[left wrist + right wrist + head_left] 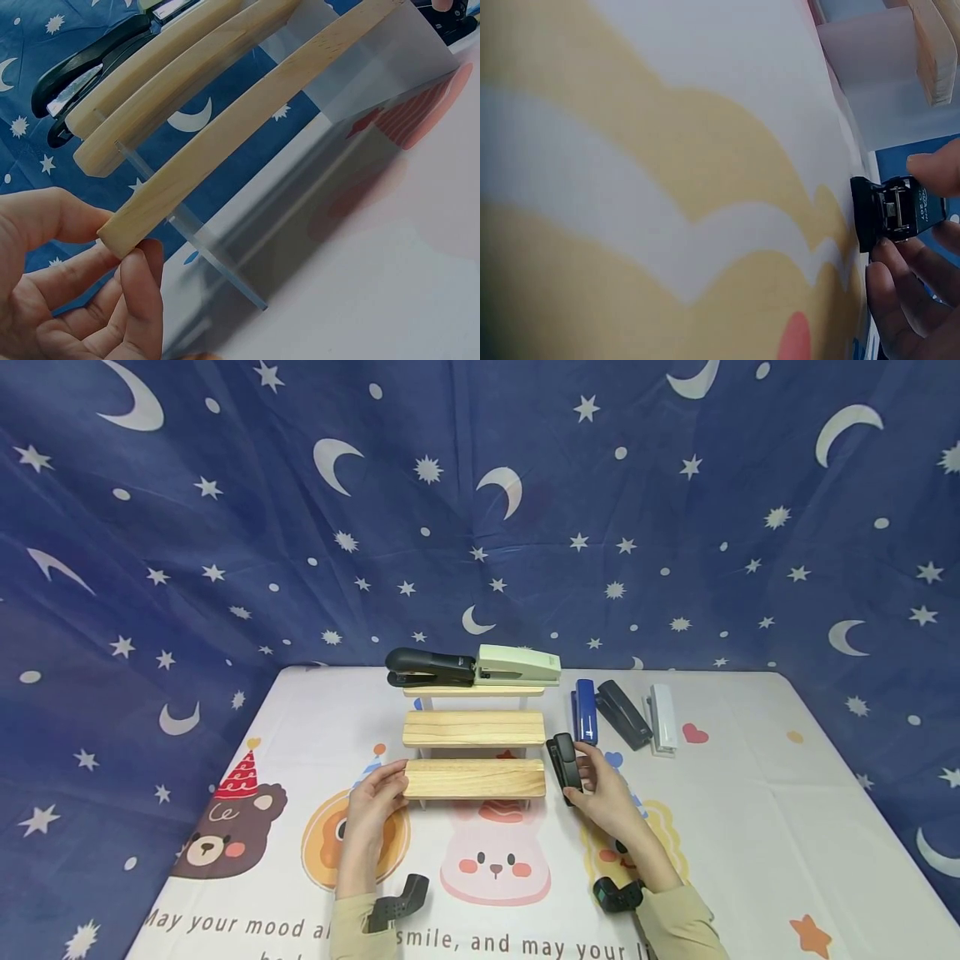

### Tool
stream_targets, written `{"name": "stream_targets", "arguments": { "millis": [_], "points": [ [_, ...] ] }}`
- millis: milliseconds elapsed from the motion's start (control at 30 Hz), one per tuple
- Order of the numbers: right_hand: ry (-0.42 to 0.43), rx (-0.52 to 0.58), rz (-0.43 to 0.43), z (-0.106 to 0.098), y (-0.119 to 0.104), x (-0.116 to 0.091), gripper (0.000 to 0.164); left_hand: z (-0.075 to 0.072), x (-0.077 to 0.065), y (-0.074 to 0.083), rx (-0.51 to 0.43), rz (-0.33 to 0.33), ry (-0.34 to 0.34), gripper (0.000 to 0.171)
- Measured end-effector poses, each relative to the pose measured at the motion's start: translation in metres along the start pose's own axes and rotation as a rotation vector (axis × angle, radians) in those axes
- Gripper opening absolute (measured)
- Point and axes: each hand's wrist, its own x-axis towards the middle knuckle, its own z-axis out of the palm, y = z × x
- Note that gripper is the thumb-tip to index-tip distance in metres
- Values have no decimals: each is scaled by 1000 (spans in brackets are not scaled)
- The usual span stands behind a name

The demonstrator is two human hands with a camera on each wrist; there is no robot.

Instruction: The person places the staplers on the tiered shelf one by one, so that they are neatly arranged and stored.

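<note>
A three-step wooden rack with clear side supports stands mid-table. My left hand (375, 800) pinches the left end of its lowest board (474, 779) between thumb and fingers, as the left wrist view also shows. Just right of the rack, my right hand (606, 795) grips a small black stapler (564, 762) by its sides. In the right wrist view that stapler (892, 211) has one end towards the camera, its base at the tablecloth. On the top board a large black stapler (433, 668) and a pale green stapler (519, 666) lie end to end.
To the right of the rack, a blue stapler (585, 712), a dark grey stapler (624, 715) and a white stapler (663, 718) lie side by side. The middle board (474, 728) is bare wood. Behind the table hangs a blue star-and-moon curtain (555, 585).
</note>
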Motion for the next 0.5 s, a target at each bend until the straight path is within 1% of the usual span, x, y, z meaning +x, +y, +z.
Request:
{"name": "stream_targets", "arguments": {
  "millis": [267, 400, 500],
  "points": [
    [26, -33, -32, -2, 1, 0, 70, 0, 0, 1, -2, -2, -3, 38],
    [22, -39, -21, -5, 2, 0, 69, 0, -1, 1, -6, -2, -6, 38],
    [31, -61, 6, -8, 3, 1, 66, 0, -1, 2, -8, -6, -11, 39]
  ]
}}
